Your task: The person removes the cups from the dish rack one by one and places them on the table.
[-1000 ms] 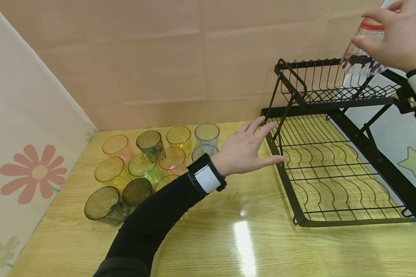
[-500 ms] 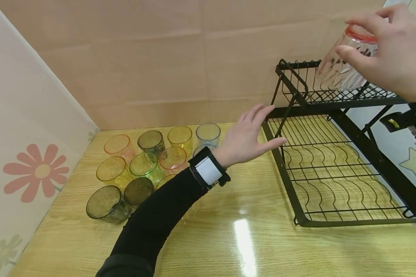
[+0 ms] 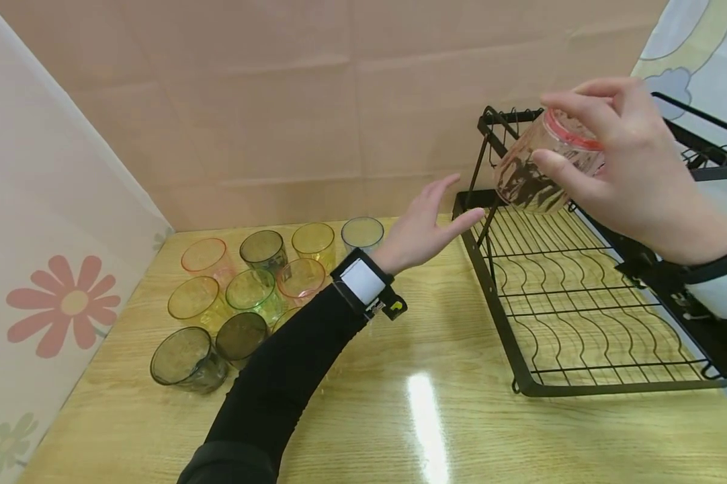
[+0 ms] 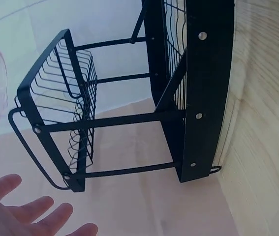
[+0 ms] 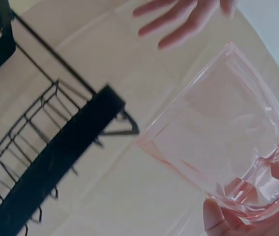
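Note:
My right hand (image 3: 635, 161) grips a clear pink glass tumbler (image 3: 541, 168) by its thick reddish end. The tumbler is tilted, its wide end pointing down and left, in front of the upper tier of the black dish rack (image 3: 508, 349). In the right wrist view, fingers curl round the thick base of the tumbler (image 5: 218, 128). My left hand (image 3: 414, 232) is held out with fingers spread and holds nothing, just left of the rack; its fingers (image 4: 53, 219) show below the upper tier in the left wrist view.
Several coloured tumblers stand grouped at the table's left: grey (image 3: 188, 359), green (image 3: 254, 296), yellow (image 3: 197, 302), pink (image 3: 209, 259) and blue-rimmed (image 3: 362, 234). My left sleeve (image 3: 285, 376) passes over some. A beige cloth wall (image 3: 248, 114) stands behind.
My right hand has carried the pink tumbler down and left, from over the upper rack tier to in front of it. The left hand has shifted slightly left.

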